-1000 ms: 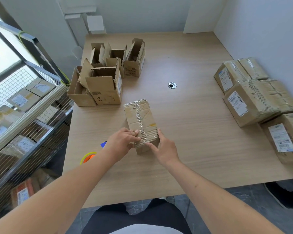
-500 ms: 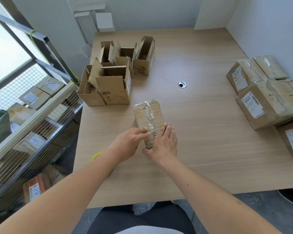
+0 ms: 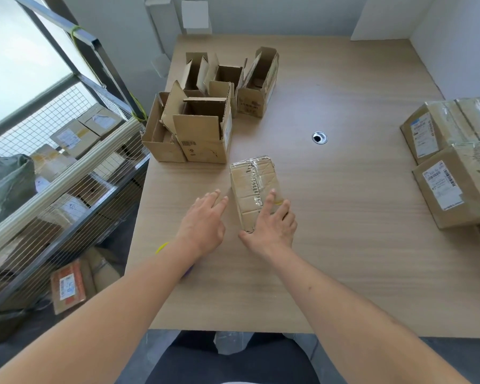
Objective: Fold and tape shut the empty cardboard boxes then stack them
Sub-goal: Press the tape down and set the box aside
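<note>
Box [image 3: 254,187], taped shut, lies flat mid-table just near of the unsealed boxes [image 3: 203,128], its long axis running near to far, while the right hand [image 3: 270,225] rests spread, straight fingers on its near end and the left hand [image 3: 204,223] hovers beside it, released and holding nothing.

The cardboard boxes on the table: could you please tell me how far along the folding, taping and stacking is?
Done: several taped boxes sit grouped at the table's right edge, and the small box in front shows tape along its top seam. In hand: the right hand rests flat on that small box, while the left hand is open beside it. Left: the open boxes at the far left have flaps up and need folding, taping and stacking.
</note>
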